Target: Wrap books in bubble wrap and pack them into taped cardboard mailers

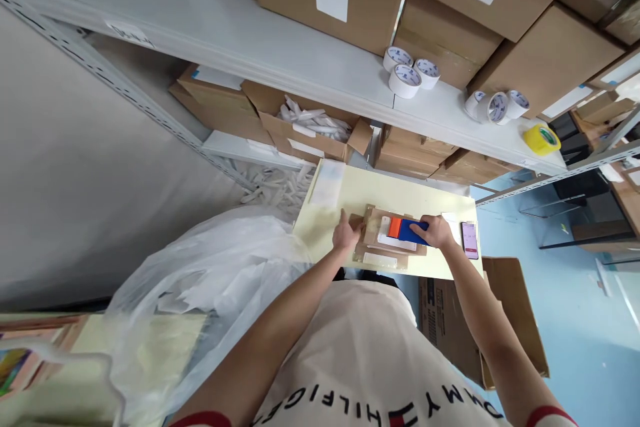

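Desk (390,183) pale yellow; by its near edge, brown box (372,230) with white label (400,244), orange-and-blue hand tool (407,230) on top. Lilac-screened, dark-rimmed phone (469,240) at right edge. Shelf (300,33) pale grey, bright yellow tape roll (541,139) at its right end.

The white shirt (345,340) has red-edged sleeves (205,419) (and black lettering (371,411)).

A light-grey metal shelf (240,33) ran across the room; left of the shelf rose a grey wall (100,180) (darker toward its foot), right of it spread a blue floor (590,320), and before it stood a pale-yellow counter (407,187).
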`<state>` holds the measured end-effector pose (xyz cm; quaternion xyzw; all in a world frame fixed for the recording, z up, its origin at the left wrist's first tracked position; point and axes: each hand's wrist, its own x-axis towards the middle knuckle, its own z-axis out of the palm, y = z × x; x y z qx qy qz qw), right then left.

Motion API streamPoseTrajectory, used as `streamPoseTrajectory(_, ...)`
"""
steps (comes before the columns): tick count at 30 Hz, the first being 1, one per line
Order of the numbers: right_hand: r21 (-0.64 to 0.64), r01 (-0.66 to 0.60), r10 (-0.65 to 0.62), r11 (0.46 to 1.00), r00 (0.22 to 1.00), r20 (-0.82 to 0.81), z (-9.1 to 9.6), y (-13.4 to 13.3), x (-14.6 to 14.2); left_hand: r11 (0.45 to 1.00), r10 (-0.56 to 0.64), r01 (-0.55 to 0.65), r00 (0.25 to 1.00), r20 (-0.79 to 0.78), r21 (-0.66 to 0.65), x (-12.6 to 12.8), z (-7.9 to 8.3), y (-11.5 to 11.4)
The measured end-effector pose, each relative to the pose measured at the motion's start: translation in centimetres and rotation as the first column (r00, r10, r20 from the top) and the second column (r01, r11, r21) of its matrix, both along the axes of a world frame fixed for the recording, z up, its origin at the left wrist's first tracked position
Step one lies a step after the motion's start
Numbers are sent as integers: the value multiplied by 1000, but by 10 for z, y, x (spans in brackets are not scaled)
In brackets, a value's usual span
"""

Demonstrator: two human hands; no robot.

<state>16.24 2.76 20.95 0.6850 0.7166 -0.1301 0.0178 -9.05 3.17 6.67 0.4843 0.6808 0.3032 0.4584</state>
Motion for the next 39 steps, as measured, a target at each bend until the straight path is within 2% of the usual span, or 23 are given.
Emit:
streamPoseTrajectory(2,16,-3,3,1000,1000,-23,-2,0,2,996,-49,51,998,-27,70,5,-3,-5)
streamPoseTrajectory(4,29,2,-1,1000,999,-42,-4,-1,3,976,-168,166,986,0,143,13,-7,-14)
streamPoseTrajectory(7,20,11,-10,1000,998,-60,-5,0,5,923,-351,345,936,3,167,20,-10,-28)
streamPoseTrajectory(9,-4,7,-7,1000,998,-67,-4,1,5,877,-439,445,895,-71,183,18,-6,-30)
streamPoseTrajectory(11,-23,1,-2,1000,998,-66,-3,2,5,798,-519,557,829,-210,230,13,4,-23)
streamPoseTrajectory(13,-27,3,-4,1000,998,-61,-2,2,6,682,-576,682,723,-383,262,11,18,-11)
streamPoseTrajectory(15,-44,-2,-2,999,997,-75,0,2,7,588,-604,778,605,-519,221,14,32,2)
streamPoseTrajectory(16,-65,-13,7,998,995,-95,1,3,9,566,-611,804,558,-561,184,17,37,8)
streamPoseTrajectory(18,-129,-59,37,990,986,-165,4,5,12,560,-613,821,505,-608,117,23,44,15)
streamPoseTrajectory(22,-231,-124,56,965,958,-283,10,14,24,574,-595,816,476,-648,73,29,46,19)
streamPoseTrajectory(26,-239,-132,53,962,950,-309,13,22,59,606,-563,794,468,-682,45,17,48,24)
streamPoseTrajectory(29,-251,-131,32,959,932,-361,0,29,96,628,-547,778,440,-712,-2,0,54,30)
streamPoseTrajectory(33,-273,-155,25,949,905,-425,-35,41,124,649,-527,759,398,-751,-54,-7,60,30)
streamPoseTrajectory(36,-294,-194,29,936,875,-483,-54,48,129,651,-530,753,358,-768,-98,20,60,24)
streamPoseTrajectory(39,-317,-234,47,919,864,-501,-62,51,127,586,-593,801,319,-739,-125,70,58,20)
